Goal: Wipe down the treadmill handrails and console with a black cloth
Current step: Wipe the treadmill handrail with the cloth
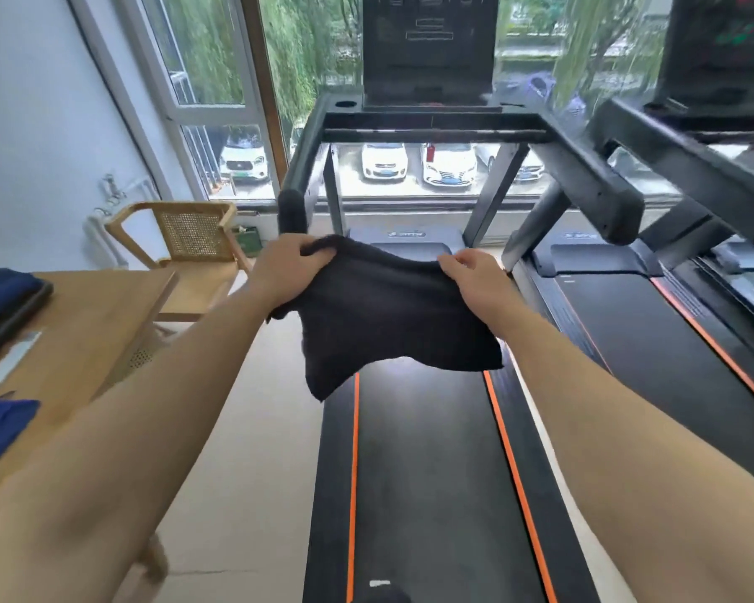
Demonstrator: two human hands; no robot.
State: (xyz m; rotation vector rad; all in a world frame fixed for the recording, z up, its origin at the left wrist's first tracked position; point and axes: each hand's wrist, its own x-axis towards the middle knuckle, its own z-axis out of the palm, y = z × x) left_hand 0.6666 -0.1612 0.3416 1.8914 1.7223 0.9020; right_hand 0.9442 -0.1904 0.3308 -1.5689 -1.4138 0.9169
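A black cloth (388, 315) hangs spread out between both hands above the treadmill belt (427, 472). My left hand (286, 265) pinches its upper left corner, and my right hand (469, 274) pinches its upper right corner. The left handrail (299, 180) ends just behind my left hand. The right handrail (584, 167) runs to the right of my right hand. The dark console (427, 50) stands upright beyond the crossbar (432, 128), well ahead of both hands.
A second treadmill (671, 306) stands close on the right, its rail (688, 158) jutting toward me. On the left is a wooden table (88, 328) with blue cloths (1, 422), and a wicker-backed chair (192, 241). Windows face a car park.
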